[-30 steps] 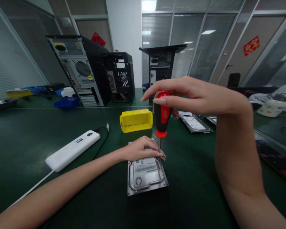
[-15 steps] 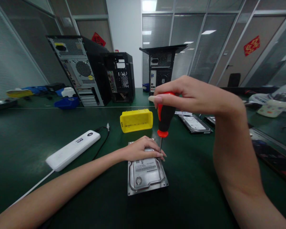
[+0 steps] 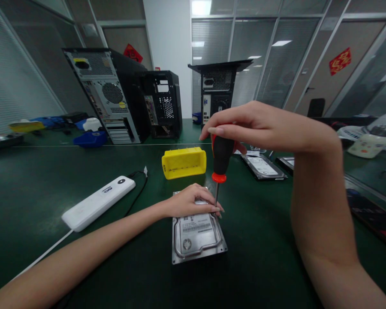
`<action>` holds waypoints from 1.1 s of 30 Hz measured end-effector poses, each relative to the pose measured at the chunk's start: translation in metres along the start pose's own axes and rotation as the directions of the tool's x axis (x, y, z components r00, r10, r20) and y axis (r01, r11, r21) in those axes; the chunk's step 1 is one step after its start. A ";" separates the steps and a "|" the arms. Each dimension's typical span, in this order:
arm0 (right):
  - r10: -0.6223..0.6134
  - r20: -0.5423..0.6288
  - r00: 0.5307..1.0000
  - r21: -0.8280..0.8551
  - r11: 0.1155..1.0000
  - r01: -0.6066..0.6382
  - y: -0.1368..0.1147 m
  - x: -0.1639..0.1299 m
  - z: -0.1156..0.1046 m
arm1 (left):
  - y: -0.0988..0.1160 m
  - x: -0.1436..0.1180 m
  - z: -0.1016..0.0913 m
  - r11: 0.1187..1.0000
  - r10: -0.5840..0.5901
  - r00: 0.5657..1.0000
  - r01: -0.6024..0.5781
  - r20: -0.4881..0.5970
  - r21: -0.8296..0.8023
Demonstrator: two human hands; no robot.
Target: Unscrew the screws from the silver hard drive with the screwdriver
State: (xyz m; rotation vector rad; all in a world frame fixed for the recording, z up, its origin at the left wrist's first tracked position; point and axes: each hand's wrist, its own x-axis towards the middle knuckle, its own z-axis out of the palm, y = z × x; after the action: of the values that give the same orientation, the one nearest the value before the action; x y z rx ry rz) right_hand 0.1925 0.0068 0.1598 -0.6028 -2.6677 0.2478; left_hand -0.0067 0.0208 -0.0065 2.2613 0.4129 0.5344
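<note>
A silver hard drive (image 3: 197,237) lies flat on the green table (image 3: 51,184) in front of me. My left hand (image 3: 189,201) rests on its far end, fingers spread over the top edge, pressing it down. My right hand (image 3: 260,126) grips the top of a red and black screwdriver (image 3: 221,159), held upright. The screwdriver's thin shaft points down to the drive's far right corner, right beside my left fingertips.
A yellow plastic bin (image 3: 184,162) stands just behind the drive. A white power strip (image 3: 98,202) with cable lies at left. Two more hard drives (image 3: 263,166) lie at right. Open computer cases (image 3: 109,94) line the back; blue bins (image 3: 90,138) sit far left.
My right hand has turned the screwdriver handle between its fingers and shifted slightly upward; more black of the handle shows now. My left hand and the drive have stayed put.
</note>
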 end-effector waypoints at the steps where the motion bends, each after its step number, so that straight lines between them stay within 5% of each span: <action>1: 0.002 -0.006 1.000 -0.009 1.000 -0.002 0.001 0.000 0.000 | 0.000 0.000 0.000 1.000 0.000 1.000 0.000 0.000 -0.003; 20: -0.096 0.008 0.995 0.003 0.995 0.095 0.000 0.003 0.003 | 0.002 0.000 0.000 1.000 0.003 1.000 -0.003 -0.016 0.005; 33: 0.015 -0.003 1.000 -0.035 0.999 -0.016 -0.001 0.002 0.001 | 0.004 0.000 -0.001 1.000 -0.012 1.000 0.012 -0.022 0.015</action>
State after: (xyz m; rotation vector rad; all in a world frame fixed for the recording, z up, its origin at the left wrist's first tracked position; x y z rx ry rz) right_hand 0.1898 0.0067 0.1597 -0.6345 -2.6705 0.2046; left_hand -0.0065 0.0187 -0.0033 2.2682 0.4425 0.5516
